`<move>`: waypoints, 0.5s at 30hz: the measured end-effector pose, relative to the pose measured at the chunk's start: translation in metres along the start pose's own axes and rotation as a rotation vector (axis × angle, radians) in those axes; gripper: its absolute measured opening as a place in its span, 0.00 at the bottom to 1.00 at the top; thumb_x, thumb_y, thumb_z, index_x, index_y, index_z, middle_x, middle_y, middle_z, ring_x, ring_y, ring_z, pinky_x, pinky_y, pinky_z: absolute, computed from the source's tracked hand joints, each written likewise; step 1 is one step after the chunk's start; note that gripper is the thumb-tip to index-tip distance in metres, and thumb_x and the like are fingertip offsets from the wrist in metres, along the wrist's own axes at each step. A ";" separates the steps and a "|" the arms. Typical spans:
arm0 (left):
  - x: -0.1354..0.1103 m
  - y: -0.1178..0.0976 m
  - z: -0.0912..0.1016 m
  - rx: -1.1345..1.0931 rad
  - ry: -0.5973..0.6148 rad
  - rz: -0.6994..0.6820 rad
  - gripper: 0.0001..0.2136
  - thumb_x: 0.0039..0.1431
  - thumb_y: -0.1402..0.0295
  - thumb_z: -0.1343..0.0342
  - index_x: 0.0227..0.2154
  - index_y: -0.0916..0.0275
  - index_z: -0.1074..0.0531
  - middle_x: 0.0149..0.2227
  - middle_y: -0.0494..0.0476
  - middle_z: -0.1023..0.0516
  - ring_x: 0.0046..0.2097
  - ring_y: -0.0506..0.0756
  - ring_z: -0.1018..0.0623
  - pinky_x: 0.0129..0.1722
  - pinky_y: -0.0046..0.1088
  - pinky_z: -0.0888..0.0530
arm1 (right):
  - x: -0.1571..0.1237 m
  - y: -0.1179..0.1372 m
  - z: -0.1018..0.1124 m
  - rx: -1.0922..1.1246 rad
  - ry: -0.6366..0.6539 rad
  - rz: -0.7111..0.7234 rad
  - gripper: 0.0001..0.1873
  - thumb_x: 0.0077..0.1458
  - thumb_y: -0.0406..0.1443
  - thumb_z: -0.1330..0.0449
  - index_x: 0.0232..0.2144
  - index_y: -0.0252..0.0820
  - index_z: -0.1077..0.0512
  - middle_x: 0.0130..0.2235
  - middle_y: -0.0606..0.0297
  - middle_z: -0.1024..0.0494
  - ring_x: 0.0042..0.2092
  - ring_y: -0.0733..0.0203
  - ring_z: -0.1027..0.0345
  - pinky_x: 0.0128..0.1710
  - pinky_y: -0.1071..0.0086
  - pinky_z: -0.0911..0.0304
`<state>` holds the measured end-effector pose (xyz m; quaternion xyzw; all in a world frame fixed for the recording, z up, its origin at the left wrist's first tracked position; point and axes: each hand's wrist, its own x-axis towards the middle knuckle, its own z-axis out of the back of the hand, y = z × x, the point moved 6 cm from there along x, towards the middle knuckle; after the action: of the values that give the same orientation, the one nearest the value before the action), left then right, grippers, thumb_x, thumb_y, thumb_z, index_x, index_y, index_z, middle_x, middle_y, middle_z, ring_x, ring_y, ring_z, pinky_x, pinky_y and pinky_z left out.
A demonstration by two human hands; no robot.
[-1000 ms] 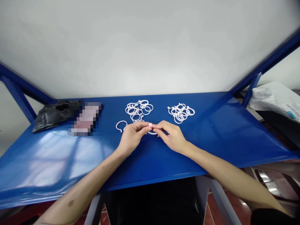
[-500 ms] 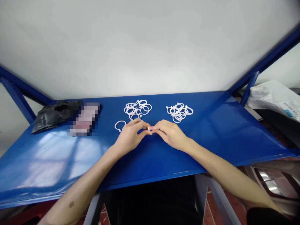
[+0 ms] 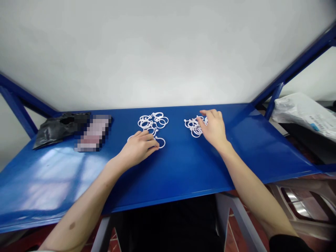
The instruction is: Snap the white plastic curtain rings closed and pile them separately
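Observation:
My left hand is closed with its fingertips on a white open ring, a thin plastic hoop with small knobs at its ends, low over the table or on it. Just beyond lies a loose group of similar white rings. Another white ring shows only partly behind the left hand. My right hand is over the right-hand pile of white rings, thumb and forefinger apart around some of them. Its palm and fingers hide the pile's right side, and no ring is clearly gripped in it.
The blue table backs onto a white wall. A black plastic bag and a blurred-out flat object lie at the left. Past the right edge sits a clear-wrapped white package. Blue frame posts stand at both sides.
The hands have parted from where they met at mid-table. My left hand has drawn left with a ring; my right hand has moved up and right to the right pile, its fingers spreading.

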<state>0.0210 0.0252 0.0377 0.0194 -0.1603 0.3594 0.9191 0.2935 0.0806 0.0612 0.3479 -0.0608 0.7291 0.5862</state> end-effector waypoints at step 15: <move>0.001 -0.009 -0.005 -0.437 -0.269 0.362 0.06 0.65 0.66 0.42 0.43 0.58 0.27 0.38 0.52 0.17 0.35 0.51 0.21 0.36 0.28 0.26 | -0.054 0.080 -0.047 0.795 0.442 0.033 0.15 0.66 0.37 0.44 0.54 0.45 0.33 0.31 0.72 0.26 0.31 0.66 0.26 0.36 0.70 0.30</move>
<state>0.0290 0.0202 0.0343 -0.1603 -0.3548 0.4684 0.7931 0.2049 0.0360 0.0204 0.3808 0.3447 0.7619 0.3945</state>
